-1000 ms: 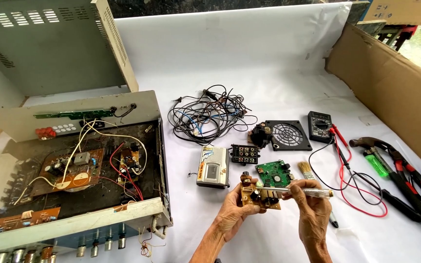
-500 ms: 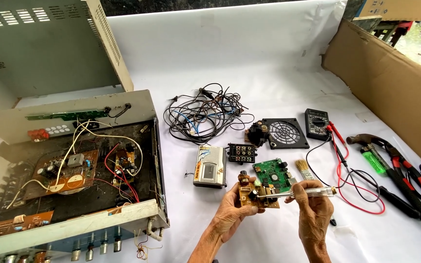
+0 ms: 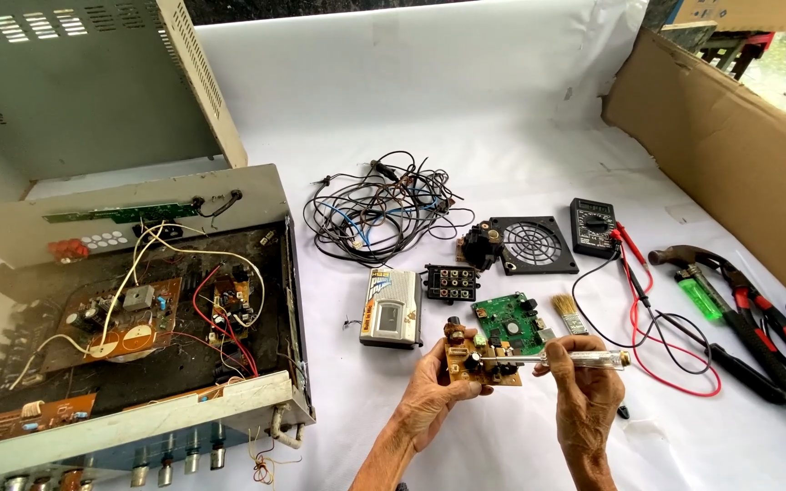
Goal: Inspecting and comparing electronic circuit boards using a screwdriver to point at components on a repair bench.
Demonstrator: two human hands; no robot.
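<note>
My left hand (image 3: 431, 393) holds a small brown circuit board (image 3: 477, 356) with several components on it, low in the middle of the head view. In my right hand (image 3: 587, 393) is a screwdriver with a clear handle (image 3: 568, 360), held level, its tip resting on the brown board. Just behind the board lies a green circuit board (image 3: 508, 321) on the white sheet. A small silver pocket device (image 3: 391, 308) lies to the left of my hands.
An opened amplifier chassis (image 3: 129, 318) with wired boards fills the left. A tangle of wires (image 3: 379, 209), black connector block (image 3: 450, 283), fan grille (image 3: 532, 244), multimeter (image 3: 592, 226) with red and black leads, brush (image 3: 571, 314), hammer (image 3: 695, 258), green lighter (image 3: 700, 296) and pliers (image 3: 766, 323) lie around. Cardboard (image 3: 730, 145) stands at the right.
The view has shifted slightly left. My hands keep the brown board and screwdriver in much the same place, the tip staying on the board.
</note>
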